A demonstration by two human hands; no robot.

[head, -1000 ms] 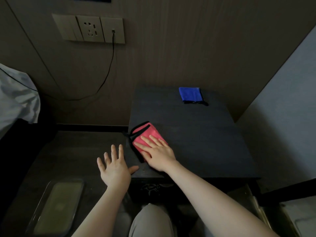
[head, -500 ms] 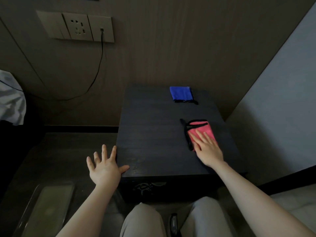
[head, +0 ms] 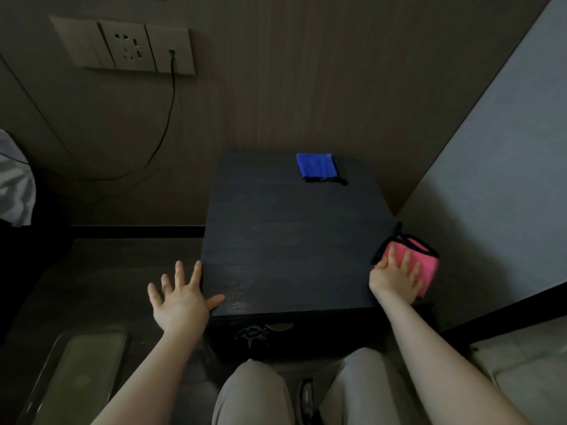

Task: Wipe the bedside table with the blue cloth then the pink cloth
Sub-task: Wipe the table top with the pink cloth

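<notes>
The dark bedside table point(head: 291, 240) stands against the wall in front of me. A folded blue cloth point(head: 317, 167) lies at the table's back edge, right of middle. My right hand point(head: 395, 277) presses flat on the pink cloth point(head: 425, 265) at the table's right edge, and the cloth hangs partly over that edge. Fingers spread, my left hand point(head: 181, 297) rests by the table's front left corner with its thumb on the top. It holds nothing.
A wall socket plate point(head: 122, 46) with a plugged black cable point(head: 159, 139) sits up left. White bedding point(head: 13, 185) shows at the far left. A clear lidded container point(head: 76, 372) lies on the floor by my left arm. A pale wall point(head: 497, 194) runs close to the table's right.
My right hand has swept the pink cloth across the table from the front left to the right edge, where it now overhangs. My left hand stays near the front left corner.
</notes>
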